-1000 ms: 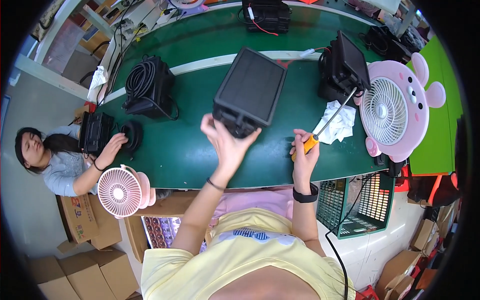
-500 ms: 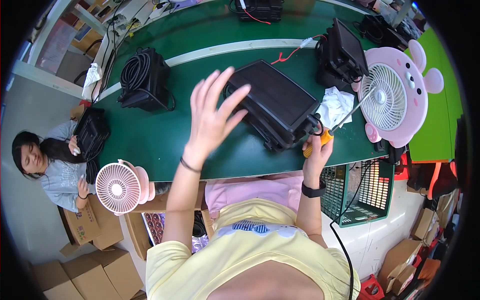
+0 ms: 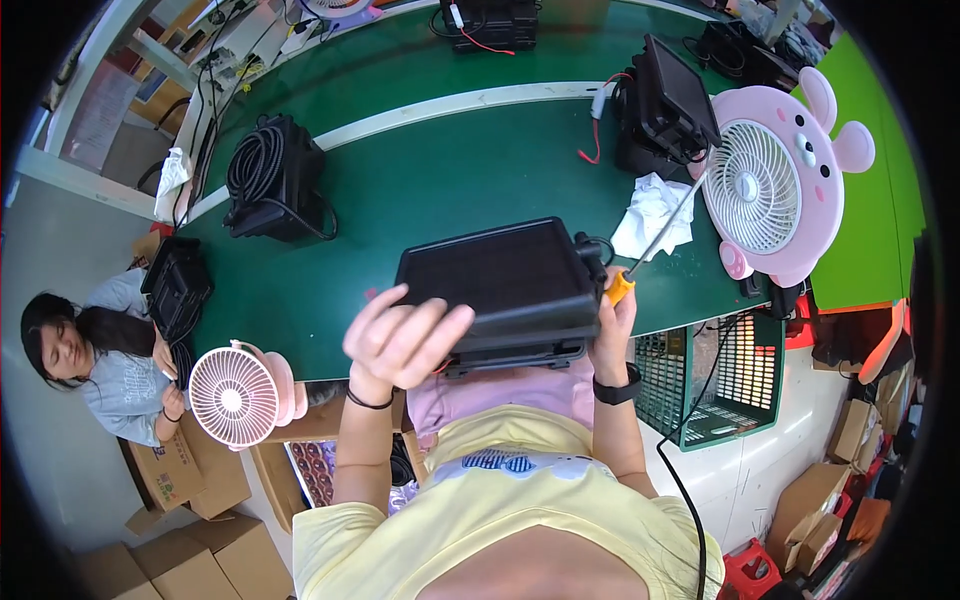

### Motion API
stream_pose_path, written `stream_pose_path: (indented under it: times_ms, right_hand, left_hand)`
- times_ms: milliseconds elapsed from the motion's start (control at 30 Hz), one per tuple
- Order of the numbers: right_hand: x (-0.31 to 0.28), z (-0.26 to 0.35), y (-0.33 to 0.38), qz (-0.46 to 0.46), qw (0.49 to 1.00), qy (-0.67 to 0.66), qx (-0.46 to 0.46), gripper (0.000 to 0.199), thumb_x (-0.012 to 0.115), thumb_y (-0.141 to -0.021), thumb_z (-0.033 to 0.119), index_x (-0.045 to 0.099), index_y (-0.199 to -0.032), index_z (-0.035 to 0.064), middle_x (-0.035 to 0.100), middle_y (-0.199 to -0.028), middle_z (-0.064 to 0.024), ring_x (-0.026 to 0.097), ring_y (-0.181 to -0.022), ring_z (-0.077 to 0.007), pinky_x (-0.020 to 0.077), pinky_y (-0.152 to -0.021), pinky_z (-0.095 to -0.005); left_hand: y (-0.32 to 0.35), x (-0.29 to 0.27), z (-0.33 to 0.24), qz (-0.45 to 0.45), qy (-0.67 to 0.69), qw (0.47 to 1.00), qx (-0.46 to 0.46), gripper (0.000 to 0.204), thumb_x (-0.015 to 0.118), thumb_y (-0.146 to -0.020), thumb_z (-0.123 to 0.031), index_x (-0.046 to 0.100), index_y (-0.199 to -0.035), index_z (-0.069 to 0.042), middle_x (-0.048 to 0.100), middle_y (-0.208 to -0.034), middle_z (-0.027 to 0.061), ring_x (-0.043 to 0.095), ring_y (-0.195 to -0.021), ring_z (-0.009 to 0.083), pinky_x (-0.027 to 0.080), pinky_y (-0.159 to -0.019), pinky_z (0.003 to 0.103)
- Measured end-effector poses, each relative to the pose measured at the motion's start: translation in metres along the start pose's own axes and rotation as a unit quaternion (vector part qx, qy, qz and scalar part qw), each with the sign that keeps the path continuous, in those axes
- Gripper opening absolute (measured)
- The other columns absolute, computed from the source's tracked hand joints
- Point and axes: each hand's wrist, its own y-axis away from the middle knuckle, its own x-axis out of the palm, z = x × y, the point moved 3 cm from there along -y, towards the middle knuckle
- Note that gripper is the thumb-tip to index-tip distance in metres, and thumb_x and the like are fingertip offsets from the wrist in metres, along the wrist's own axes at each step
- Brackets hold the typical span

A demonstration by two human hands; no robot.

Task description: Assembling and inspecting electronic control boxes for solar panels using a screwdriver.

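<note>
One co-worker in a grey-blue top (image 3: 118, 368) sits at the far left, both hands close to a black case (image 3: 178, 285) at the edge of a green tabletop (image 3: 430, 165). Below them, cardboard boxes (image 3: 205, 560) stand on the floor. Just right of the co-worker is a small pale pink fan (image 3: 232, 398) with a round grille. Farther back on the tabletop stands a black box (image 3: 290, 215) bearing a coil of black cable (image 3: 255, 165).

Near the middle, the wearer's left hand (image 3: 408, 342), with a thin dark band at its wrist, lies across the left front corner of a black panel-topped unit (image 3: 495, 275). Its fingers are half bent; whether they grip cannot be told. The unit is tilted between the two hands, over the tabletop's front edge, its dark flat panel facing up. The right hand (image 3: 612, 322), wearing a black wristband, is closed around a yellow-handled screwdriver (image 3: 621, 289) and is at the unit's right end. The screwdriver's metal shaft points up and right, passing in front of crumpled white paper (image 3: 650, 212).

Behind the paper stands a second panel-topped unit (image 3: 680, 85), with a red wire and white connector (image 3: 598, 103) at its left. Below the tabletop is a green plastic crate (image 3: 755, 365); above it, a large pink animal-faced fan (image 3: 752, 180).
</note>
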Motion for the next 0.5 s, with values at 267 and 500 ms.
stream_pose_path:
  times_ms: [267,500]
  right_hand:
    - [0.043,0.013,-0.025,0.049,0.989,0.139,-0.034,0.035,0.075,-0.078,0.001,0.045,-0.097,0.0076,0.059,-0.13,-0.0159,0.052,-0.087,-0.0105,0.0454,-0.078,-0.0271]
    - [0.052,0.014,-0.035,0.071,0.996,0.033,0.049,0.032,0.067,-0.086,-0.006,0.042,-0.101,0.0068,0.056,-0.137,-0.0233,0.048,-0.091,-0.0046,0.0439,-0.077,-0.0194]
  left_hand:
    - [-0.016,0.015,0.033,-0.069,-0.064,0.979,-0.178,0.05,0.07,-0.058,-0.003,0.076,-0.104,-0.021,0.062,-0.094,0.0005,0.059,-0.084,0.0225,0.051,-0.075,0.033]
    - [-0.042,0.047,0.094,0.058,-0.071,0.952,-0.291,0.06,0.085,-0.065,-0.004,0.064,-0.12,-0.017,0.045,-0.136,0.0148,0.048,-0.118,0.0365,0.044,-0.098,0.046]
